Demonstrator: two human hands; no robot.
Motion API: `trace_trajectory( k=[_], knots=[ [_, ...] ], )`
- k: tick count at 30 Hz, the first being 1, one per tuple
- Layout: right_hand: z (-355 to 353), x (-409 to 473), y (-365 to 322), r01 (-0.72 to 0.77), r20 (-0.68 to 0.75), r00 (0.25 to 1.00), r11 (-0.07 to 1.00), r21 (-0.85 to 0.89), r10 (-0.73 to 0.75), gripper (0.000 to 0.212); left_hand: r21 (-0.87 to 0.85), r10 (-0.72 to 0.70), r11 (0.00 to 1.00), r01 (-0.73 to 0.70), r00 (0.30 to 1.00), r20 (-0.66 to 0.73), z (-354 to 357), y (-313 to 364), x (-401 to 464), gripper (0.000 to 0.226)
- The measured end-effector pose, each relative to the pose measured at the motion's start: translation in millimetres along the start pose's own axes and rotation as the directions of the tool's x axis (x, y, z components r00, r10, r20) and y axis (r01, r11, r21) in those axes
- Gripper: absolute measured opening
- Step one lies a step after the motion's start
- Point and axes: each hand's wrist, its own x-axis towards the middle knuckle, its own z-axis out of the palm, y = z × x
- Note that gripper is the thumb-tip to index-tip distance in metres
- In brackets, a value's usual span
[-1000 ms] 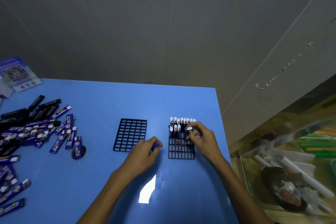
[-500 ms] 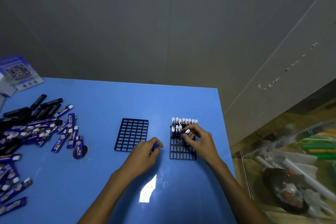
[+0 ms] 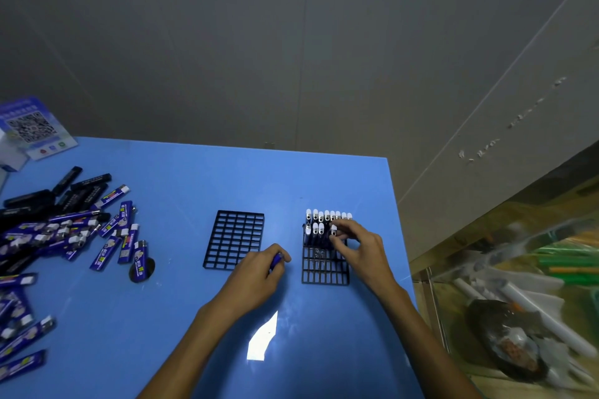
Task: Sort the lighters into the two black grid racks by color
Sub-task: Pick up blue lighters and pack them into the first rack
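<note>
Blue lighters, white-capped, stand upright in the far rows of the right grid rack (image 3: 325, 266) on the blue table (image 3: 181, 178); right hand (image 3: 363, 246) pinches one lighter (image 3: 333, 231) at the second row, left hand (image 3: 259, 275) clenched around another blue lighter (image 3: 276, 260) between the racks.

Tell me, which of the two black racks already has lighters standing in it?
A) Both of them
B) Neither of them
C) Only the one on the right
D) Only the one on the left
C: the right rack holds upright blue lighters with white tops along its far rows, while every cell of the left rack shows bare.
</note>
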Motion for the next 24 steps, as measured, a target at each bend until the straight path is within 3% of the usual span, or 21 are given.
trace_trajectory(
  k=[6, 14, 24],
  knots=[
    [2, 3, 0, 0.006, 0.041, 0.999, 1.0, 0.004, -0.006, 0.029, 0.008, -0.013, 1.0, 0.013, 1.0, 0.001, 0, 0, 0, 0.016],
    [6, 2, 2, 0.107, 0.04, 0.994, 0.982, -0.159, -0.101, 0.029, 0.011, -0.005, 1.0, 0.005, 1.0, -0.007, -1, 1, -1, 0.016],
    [11, 4, -1, 0.074, 0.035, 0.997, 0.98, -0.185, -0.069, 0.029, 0.007, -0.008, 1.0, 0.008, 1.0, -0.006, 1, 2, -2, 0.017]
  ],
)
